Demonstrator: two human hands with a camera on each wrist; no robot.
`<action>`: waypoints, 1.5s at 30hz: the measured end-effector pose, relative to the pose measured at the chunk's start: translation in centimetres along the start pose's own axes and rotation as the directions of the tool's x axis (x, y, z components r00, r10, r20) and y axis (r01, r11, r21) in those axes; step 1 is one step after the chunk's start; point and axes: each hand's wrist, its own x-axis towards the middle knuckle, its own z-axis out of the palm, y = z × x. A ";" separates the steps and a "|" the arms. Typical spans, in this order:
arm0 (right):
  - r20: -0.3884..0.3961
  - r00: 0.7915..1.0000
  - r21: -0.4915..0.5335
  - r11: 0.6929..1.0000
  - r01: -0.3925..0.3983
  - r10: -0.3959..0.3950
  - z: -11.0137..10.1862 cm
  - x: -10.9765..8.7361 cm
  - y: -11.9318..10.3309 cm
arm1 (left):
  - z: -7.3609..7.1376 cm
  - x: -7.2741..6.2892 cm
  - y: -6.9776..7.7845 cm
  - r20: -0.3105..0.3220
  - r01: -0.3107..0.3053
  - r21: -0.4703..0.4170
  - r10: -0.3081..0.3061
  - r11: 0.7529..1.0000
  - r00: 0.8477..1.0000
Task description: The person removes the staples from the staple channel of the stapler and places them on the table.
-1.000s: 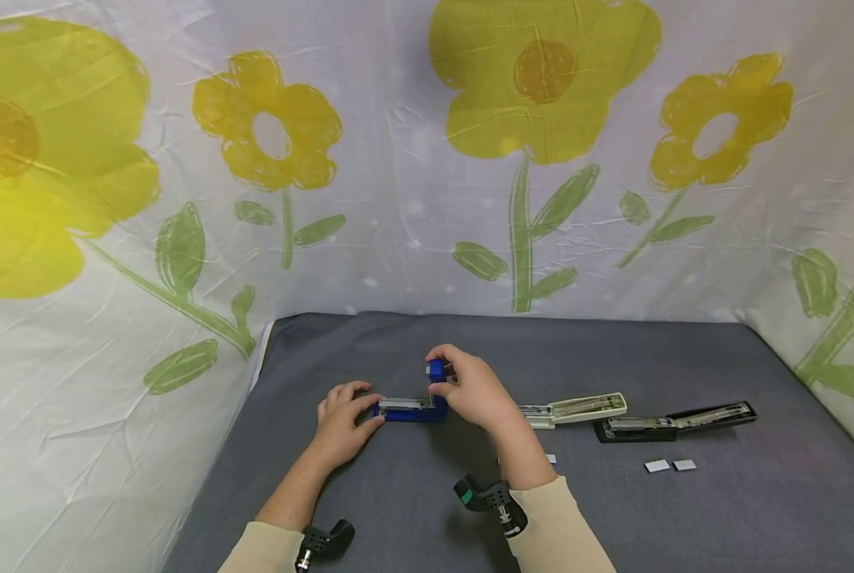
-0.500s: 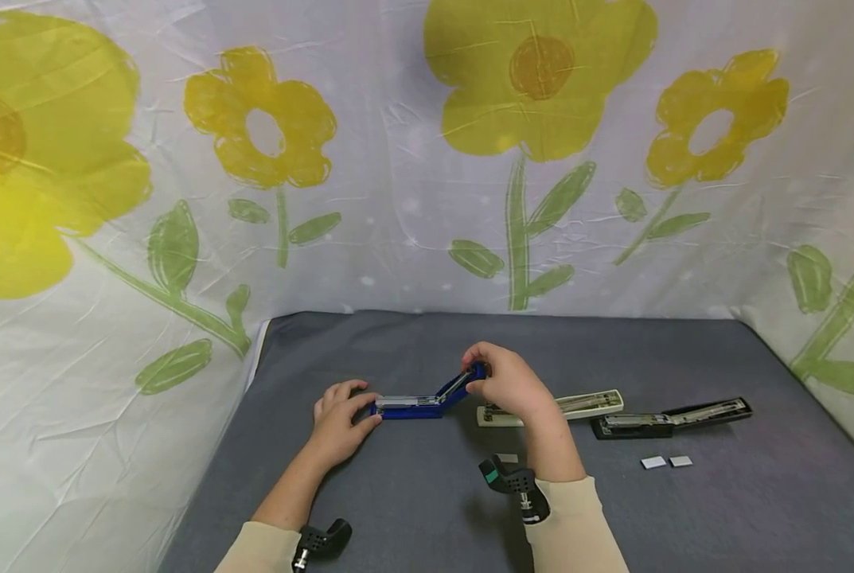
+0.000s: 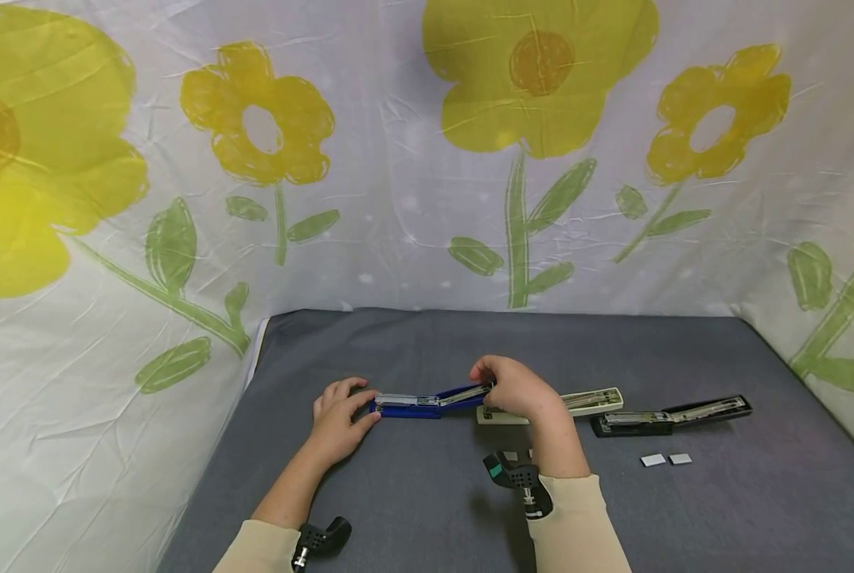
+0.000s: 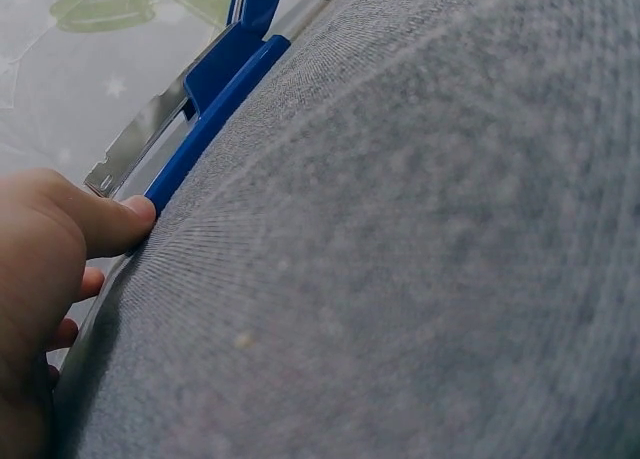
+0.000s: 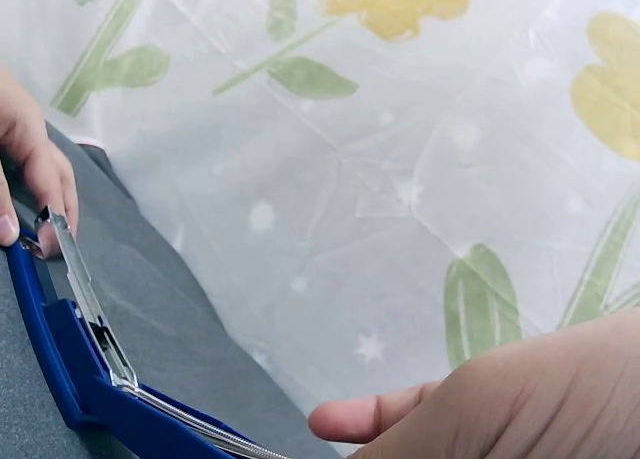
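Note:
A blue stapler (image 3: 408, 412) lies on the grey cloth, folded wide so its metal staple channel (image 5: 80, 279) shows. My left hand (image 3: 341, 420) pinches the left end of its base between thumb and fingers; the left wrist view shows the thumb (image 4: 135, 214) against the blue edge. At the other end, my right hand (image 3: 523, 390) holds the tip of the swung-back top arm (image 3: 462, 395), which slopes up slightly to the right. The right fingertips are partly hidden in the head view.
Right of the blue stapler lie a cream stapler (image 3: 594, 403), partly covered by my right hand, and a black stapler (image 3: 637, 430), both unfolded. Two small pale strips (image 3: 653, 460) lie in front of the black one. A flowered sheet (image 3: 391, 199) hangs behind.
My right hand has swung the blue stapler's top arm from upright over to the right and down, to a low slope. The left hand has stayed at the base.

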 end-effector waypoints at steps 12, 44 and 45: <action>0.037 0.998 0.011 0.999 -0.046 0.045 0.6 0.3 0.4 | -0.2 0.0 -0.3 -0.005 0.006 0.005 -0.006 1.000 1.000; -0.141 0.984 -0.071 0.993 0.099 -0.108 3.5 0.4 -4.6 | 0.0 -0.1 0.0 -0.009 0.013 -0.006 -0.014 1.000 1.000; -0.129 0.985 -0.070 0.992 0.103 -0.112 3.7 0.5 -4.6 | 0.0 0.0 0.0 -0.009 0.015 -0.004 -0.015 1.000 1.000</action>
